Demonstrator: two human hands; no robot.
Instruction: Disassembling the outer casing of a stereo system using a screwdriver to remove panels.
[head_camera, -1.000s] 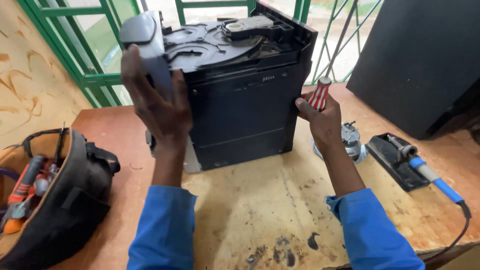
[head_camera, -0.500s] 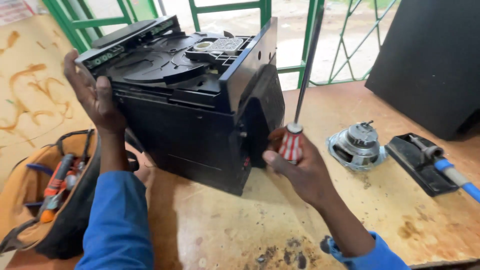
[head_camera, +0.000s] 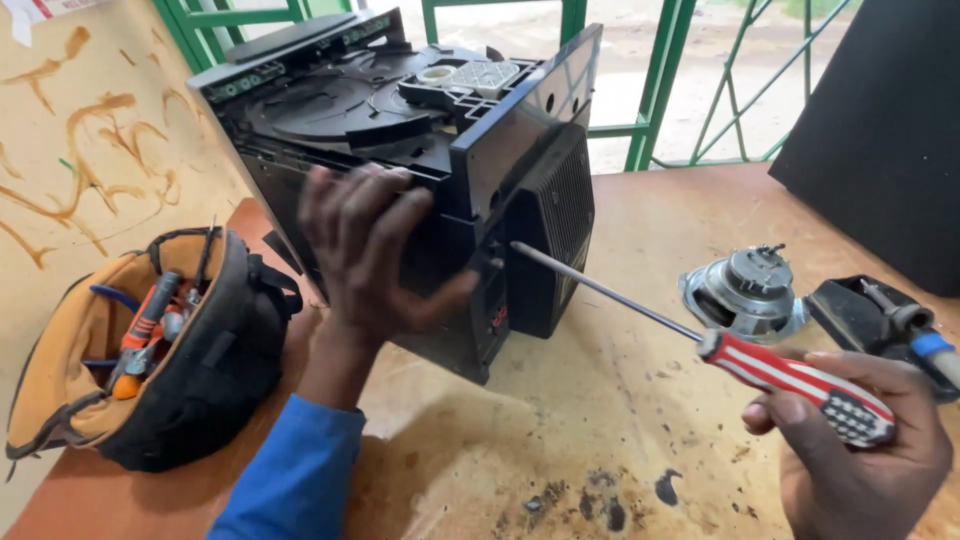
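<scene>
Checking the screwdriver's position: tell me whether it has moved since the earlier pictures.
Yes. The screwdriver, upright before, now lies nearly level in the right hand, tip at the black player, nearer the speaker.

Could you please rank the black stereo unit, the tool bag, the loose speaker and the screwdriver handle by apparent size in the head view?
1. black stereo unit
2. tool bag
3. and 4. loose speaker and screwdriver handle: alike, and the handle is nearer the camera, so unranked.

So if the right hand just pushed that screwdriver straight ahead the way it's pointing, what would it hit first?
Most likely the side of the black stereo unit. The right hand aims the screwdriver up and left, and its tip already sits at the casing beside the grille; whether it touches is hard to tell.
</scene>
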